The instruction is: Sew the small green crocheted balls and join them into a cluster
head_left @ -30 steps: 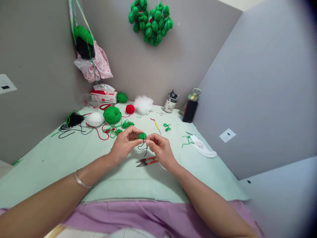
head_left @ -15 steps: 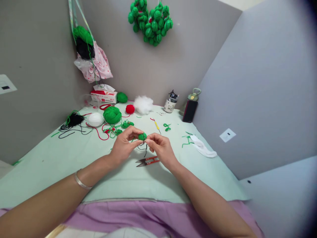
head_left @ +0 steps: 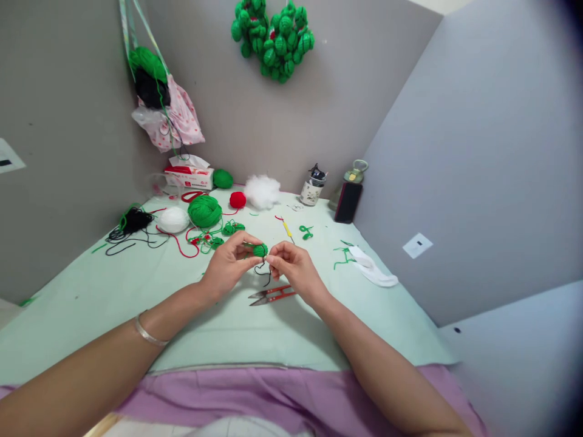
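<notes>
Between the thumb and fingers of my left hand (head_left: 232, 261) is a small green crocheted ball (head_left: 260, 250) with dark stripes. A loose black yarn tail (head_left: 262, 273) dangles beneath it. My right hand (head_left: 294, 267) is closed in a pinch just right of the ball; whatever its fingertips hold is too small to make out. Under the hands, red-handled thread snips (head_left: 268, 295) lie on the pale green tablecloth (head_left: 218, 340), their handle end partly covered by my right hand. Farther back lies a yellow-handled crochet hook (head_left: 286, 228).
Yarn balls in green (head_left: 204, 210), white (head_left: 172, 220) and red (head_left: 237, 199) sit at the back left, near a black yarn tangle (head_left: 136, 220). White stuffing (head_left: 263, 192), a jar (head_left: 312, 191) and a phone (head_left: 348, 203) stand along the back. A white cloth strip (head_left: 372, 267) lies right.
My right hand has shifted very slightly away from the ball, and the black yarn tail hangs in a different curve. The whole view has moved a little.
</notes>
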Tool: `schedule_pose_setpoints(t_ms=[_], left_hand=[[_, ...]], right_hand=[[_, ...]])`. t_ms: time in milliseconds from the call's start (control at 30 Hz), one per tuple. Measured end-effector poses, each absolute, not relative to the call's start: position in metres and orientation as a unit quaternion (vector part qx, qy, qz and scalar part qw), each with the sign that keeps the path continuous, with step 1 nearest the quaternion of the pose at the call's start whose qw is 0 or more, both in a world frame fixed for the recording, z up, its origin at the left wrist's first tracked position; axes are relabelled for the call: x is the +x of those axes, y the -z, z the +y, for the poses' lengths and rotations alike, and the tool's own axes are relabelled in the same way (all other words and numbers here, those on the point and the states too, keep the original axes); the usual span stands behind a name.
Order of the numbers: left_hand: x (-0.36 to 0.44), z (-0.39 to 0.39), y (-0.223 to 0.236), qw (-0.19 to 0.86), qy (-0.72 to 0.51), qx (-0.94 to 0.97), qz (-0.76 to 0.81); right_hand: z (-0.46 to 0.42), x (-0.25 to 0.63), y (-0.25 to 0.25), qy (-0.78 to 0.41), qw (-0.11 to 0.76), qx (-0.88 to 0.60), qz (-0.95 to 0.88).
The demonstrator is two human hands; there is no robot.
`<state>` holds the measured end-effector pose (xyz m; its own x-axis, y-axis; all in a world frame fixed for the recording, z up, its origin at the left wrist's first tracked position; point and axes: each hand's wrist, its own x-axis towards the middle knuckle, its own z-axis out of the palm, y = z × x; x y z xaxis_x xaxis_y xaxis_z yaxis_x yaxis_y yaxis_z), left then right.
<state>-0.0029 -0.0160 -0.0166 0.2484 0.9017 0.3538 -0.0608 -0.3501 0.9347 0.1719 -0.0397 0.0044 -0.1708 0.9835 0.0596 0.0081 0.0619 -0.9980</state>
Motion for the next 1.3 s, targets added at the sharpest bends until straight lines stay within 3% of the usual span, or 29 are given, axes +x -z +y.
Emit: schedule_pose_setpoints(t_ms=[200,433,633,733,833,1000,1067,1233,1300], left_hand=[[-0.004,-0.012,0.021,0.393,-0.488,0.708,0.325],[-0.004,-0.015,0.018,0.373,-0.455,0.747,0.311],[-0.001,-0.019,0.018,0.384,-0.424,0.761,0.306],[0.002,-0.024,0.015,0.388,-0.411,0.777,0.278],[0.003,-0.027,0.013,0.398,-0.397,0.783,0.266],[0.001,-0.023,0.017,0.409,-0.38,0.789,0.255],[-0.001,-0.021,0.02,0.41,-0.375,0.791,0.256],[-0.001,-0.02,0.02,0.414,-0.336,0.81,0.244],[0.001,-0.022,0.017,0.443,-0.341,0.789,0.255]], right_hand=[[-0.04,0.176,-0.009,-0.544,0.458,-0.426,-0.559],[-0.042,0.181,-0.008,-0.269,0.433,-0.488,-0.709],[-0.038,0.182,-0.012,-0.324,0.445,-0.486,-0.679],[-0.034,0.189,-0.022,-0.333,0.51,-0.486,-0.626],[-0.031,0.2,-0.034,-0.431,0.567,-0.463,-0.527],[-0.032,0.21,-0.044,-0.623,0.467,-0.395,-0.488],[-0.03,0.22,-0.05,-0.595,0.517,-0.388,-0.478],[-0.015,0.278,-0.061,-0.335,0.799,-0.33,-0.376],[-0.01,0.295,-0.061,-0.278,0.834,-0.328,-0.345]])
